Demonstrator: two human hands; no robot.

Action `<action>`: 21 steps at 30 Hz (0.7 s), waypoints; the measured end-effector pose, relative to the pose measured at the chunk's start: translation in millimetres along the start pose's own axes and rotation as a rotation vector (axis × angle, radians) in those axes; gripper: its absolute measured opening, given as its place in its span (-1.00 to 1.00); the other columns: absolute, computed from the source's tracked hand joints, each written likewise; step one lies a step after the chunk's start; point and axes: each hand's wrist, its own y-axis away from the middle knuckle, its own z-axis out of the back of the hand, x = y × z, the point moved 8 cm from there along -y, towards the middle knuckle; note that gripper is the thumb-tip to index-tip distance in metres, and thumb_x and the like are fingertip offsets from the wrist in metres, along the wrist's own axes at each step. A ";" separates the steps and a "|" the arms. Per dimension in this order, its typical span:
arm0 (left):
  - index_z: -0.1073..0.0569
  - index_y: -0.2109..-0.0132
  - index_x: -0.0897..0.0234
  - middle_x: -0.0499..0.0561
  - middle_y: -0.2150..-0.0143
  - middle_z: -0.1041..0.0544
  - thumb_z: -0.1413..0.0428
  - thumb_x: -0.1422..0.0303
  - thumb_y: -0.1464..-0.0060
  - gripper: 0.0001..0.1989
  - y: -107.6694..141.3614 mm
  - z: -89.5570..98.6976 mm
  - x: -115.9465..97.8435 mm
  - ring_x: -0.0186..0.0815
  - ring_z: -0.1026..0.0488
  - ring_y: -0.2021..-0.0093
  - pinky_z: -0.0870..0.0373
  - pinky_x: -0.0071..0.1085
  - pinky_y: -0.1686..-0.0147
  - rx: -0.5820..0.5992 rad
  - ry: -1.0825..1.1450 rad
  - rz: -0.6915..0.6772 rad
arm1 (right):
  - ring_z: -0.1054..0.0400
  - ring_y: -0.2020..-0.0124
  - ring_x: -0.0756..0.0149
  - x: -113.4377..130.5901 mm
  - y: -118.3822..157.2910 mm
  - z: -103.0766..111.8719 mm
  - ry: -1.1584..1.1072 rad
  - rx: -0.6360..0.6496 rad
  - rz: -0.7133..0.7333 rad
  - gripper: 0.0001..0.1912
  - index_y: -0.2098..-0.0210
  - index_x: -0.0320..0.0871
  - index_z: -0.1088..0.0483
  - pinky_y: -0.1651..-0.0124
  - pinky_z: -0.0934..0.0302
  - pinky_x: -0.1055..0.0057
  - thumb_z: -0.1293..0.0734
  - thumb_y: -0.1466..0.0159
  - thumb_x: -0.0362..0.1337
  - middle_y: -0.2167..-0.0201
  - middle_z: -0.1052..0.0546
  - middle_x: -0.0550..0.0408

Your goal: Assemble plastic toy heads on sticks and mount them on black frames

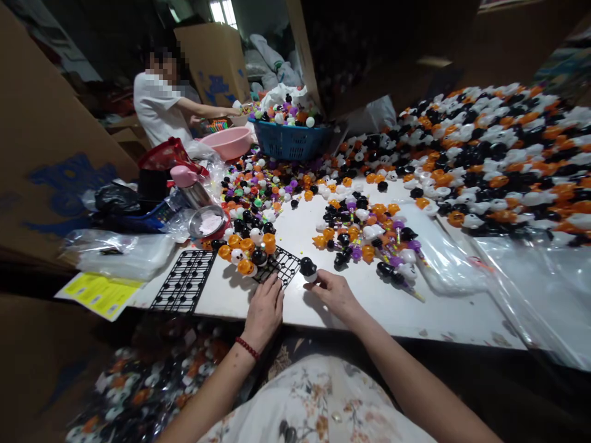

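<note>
A small toy figure (pixel 308 269) with a black top and a whitish lower part is pinched between the thumb and fingers of my right hand (pixel 336 296), just above the table. My left hand (pixel 266 307) lies with its fingers stretched forward over the near edge of a black plastic grid (pixel 287 266). On the grid's left part stand several orange, white and black figures (pixel 247 252), close to my left fingertips. Right of the grid lies a loose pile of black, orange, white and purple figures on sticks (pixel 364 231).
A second black grid (pixel 182 282) lies at the left, near clear plastic bags (pixel 124 252) and a yellow printed sheet (pixel 99 294). Behind are a metal bowl (pixel 207 223), a pink-lidded flask (pixel 188 184) and a blue basket (pixel 290 140). A large figure heap (pixel 498 147) covers the right. A co-worker (pixel 161 107) stands beyond.
</note>
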 end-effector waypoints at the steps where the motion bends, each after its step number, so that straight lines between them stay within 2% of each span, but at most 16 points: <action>1: -0.44 -0.11 0.34 0.21 -0.22 -0.45 0.01 0.39 -0.31 -0.70 3.9 1.8 -2.0 -0.07 -0.42 -0.17 -0.43 -0.07 -0.15 0.003 0.014 -0.001 | -0.24 0.50 0.38 1.7 -1.7 -0.8 0.001 0.002 0.001 -0.82 0.42 -0.15 -0.46 0.43 -0.05 0.46 -0.37 -0.14 -0.15 0.52 -0.49 0.17; 9: -0.40 -0.18 0.27 0.17 -0.24 -0.44 -0.03 0.45 -0.28 -0.66 39.0 12.7 -10.8 -0.16 -0.37 -0.26 -0.43 -0.12 -0.20 0.035 0.159 -0.053 | -0.33 0.40 0.31 -3.7 -4.7 -10.2 0.038 0.013 -0.015 -0.81 0.35 -0.13 -0.42 0.33 -0.13 0.43 -0.34 -0.19 -0.13 0.44 -0.53 0.14; 14: -0.40 -0.20 0.20 0.13 -0.25 -0.44 -0.04 0.47 -0.26 -0.62 44.7 15.5 -5.1 -0.16 -0.35 -0.28 -0.42 -0.14 -0.22 0.079 0.236 -0.058 | -0.27 0.44 0.33 -14.5 -5.5 -15.2 0.039 0.019 -0.016 -0.78 0.33 -0.14 -0.39 0.35 -0.10 0.42 -0.33 -0.22 -0.10 0.47 -0.47 0.16; 21: -0.36 -0.24 0.25 0.18 -0.28 -0.41 -0.04 0.48 -0.25 -0.58 49.2 14.2 -6.9 -0.15 -0.32 -0.31 -0.36 -0.11 -0.27 0.073 0.178 -0.075 | -0.23 0.45 0.34 -21.2 1.5 -17.7 -0.014 0.065 -0.022 -0.80 0.34 -0.13 -0.36 0.37 -0.10 0.42 -0.31 -0.25 -0.12 0.48 -0.43 0.18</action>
